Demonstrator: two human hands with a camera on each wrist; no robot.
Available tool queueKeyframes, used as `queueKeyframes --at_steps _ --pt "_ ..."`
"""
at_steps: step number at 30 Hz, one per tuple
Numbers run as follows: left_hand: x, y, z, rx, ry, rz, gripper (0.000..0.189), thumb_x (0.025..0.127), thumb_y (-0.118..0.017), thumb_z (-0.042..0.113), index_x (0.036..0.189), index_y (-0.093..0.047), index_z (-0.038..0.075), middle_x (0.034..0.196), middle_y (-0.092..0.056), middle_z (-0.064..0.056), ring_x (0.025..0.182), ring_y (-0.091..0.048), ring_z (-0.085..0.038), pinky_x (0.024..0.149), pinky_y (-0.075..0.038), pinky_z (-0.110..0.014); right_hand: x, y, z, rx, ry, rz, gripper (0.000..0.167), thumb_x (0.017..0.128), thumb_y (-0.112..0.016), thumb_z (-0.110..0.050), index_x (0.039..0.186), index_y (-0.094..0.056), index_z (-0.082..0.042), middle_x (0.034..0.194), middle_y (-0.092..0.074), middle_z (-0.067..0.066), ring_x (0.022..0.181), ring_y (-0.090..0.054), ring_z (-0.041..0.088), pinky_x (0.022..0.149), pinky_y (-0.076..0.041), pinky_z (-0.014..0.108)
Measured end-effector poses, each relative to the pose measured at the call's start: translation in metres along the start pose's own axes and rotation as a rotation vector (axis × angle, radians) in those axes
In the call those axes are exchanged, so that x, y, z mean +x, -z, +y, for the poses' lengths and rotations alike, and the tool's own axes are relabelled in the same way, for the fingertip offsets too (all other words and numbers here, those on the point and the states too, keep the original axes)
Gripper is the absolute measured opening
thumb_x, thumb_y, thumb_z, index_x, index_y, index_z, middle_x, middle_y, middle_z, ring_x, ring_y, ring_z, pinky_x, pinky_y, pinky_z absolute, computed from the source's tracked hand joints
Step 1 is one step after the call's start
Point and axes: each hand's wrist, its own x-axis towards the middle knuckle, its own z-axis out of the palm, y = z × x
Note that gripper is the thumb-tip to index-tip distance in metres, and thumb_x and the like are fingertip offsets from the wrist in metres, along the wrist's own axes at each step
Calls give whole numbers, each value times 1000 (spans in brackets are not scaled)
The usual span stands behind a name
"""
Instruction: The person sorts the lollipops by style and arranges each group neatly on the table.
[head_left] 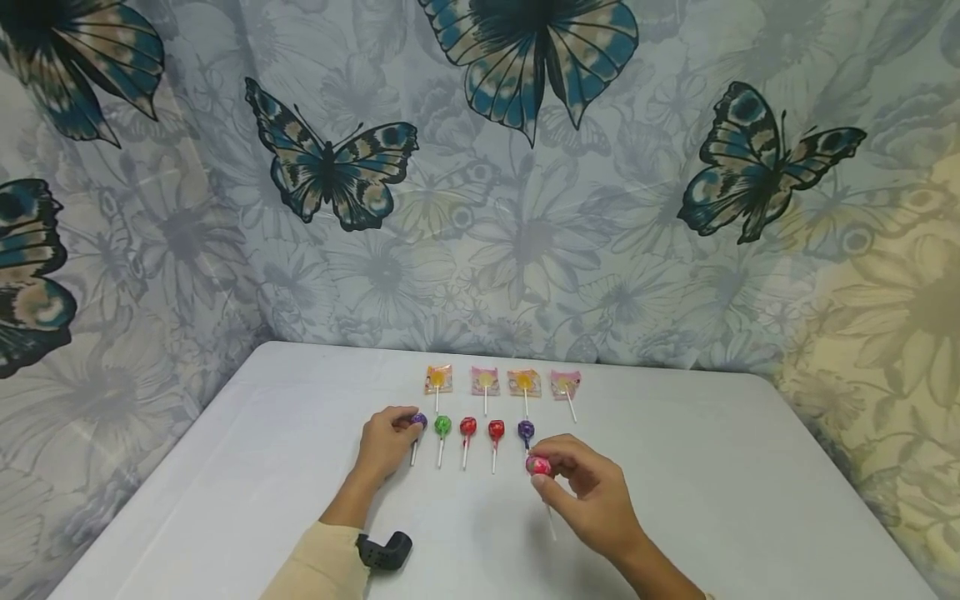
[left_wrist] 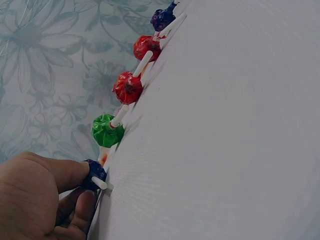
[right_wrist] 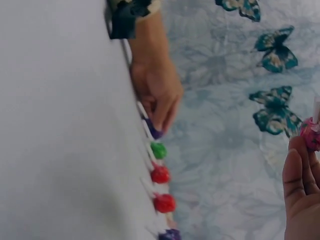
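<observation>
My left hand (head_left: 386, 442) pinches the head of a purple lollipop (head_left: 419, 421) at the left end of a row on the table; its white stick points toward me. In the left wrist view, thumb and fingers lie on either side of that dark wrapper (left_wrist: 94, 175). My right hand (head_left: 588, 492) holds a pink lollipop (head_left: 538, 466) by its head between thumb and fingers, stick hanging downward. Between the hands lie a green lollipop (head_left: 442, 426), two red lollipops (head_left: 468, 427) and another purple lollipop (head_left: 526, 430), the last just beyond the pink one.
Behind the row lie several flat lollipops in clear printed wrappers, from an orange one (head_left: 438, 380) to a pink one (head_left: 566, 385). A black band (head_left: 385, 552) sits on my left wrist. The white table (head_left: 300, 417) meets a butterfly-patterned cloth (head_left: 525, 250) at its back edge.
</observation>
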Motion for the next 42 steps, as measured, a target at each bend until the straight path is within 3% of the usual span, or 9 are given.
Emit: queueKeyframes --at_steps 8,16,26,32,42 --pt "-1 -1 -1 -8 -2 20 26 83 -70 3 109 -70 0 84 -63 -2 77 -58 -17 67 -51 -29 16 23 4 -24 36 71 35 79 -59 25 109 -63 8 97 -62 19 80 -59 19 63 -53 24" --pt "0 0 0 -19 8 5 26 84 -70 3 110 -70 0 85 -64 -3 79 -58 -17 69 -51 -30 23 38 19 -145 -64 139 26 84 -63 15 109 -63 9 101 -60 16 85 -62 21 70 -55 25" --pt "1 -1 0 -21 -3 6 25 84 -70 3 109 -70 0 85 -64 -2 79 -59 -17 69 -51 -30 29 38 36 -236 -90 169 26 82 -66 16 106 -66 6 96 -63 15 79 -62 20 68 -53 22" --pt "1 -1 -1 -20 -2 7 25 84 -70 3 109 -70 0 86 -64 -3 79 -59 -17 69 -51 -30 32 40 53 -294 -194 166 21 84 -67 12 104 -65 11 91 -66 18 73 -61 24 63 -52 24" --pt "0 -1 0 -11 6 4 25 85 -70 4 110 -70 0 86 -63 -3 79 -58 -17 68 -51 -30 25 43 83 -383 -420 173 24 85 -72 -3 108 -69 3 88 -69 7 75 -60 19 65 -49 23"
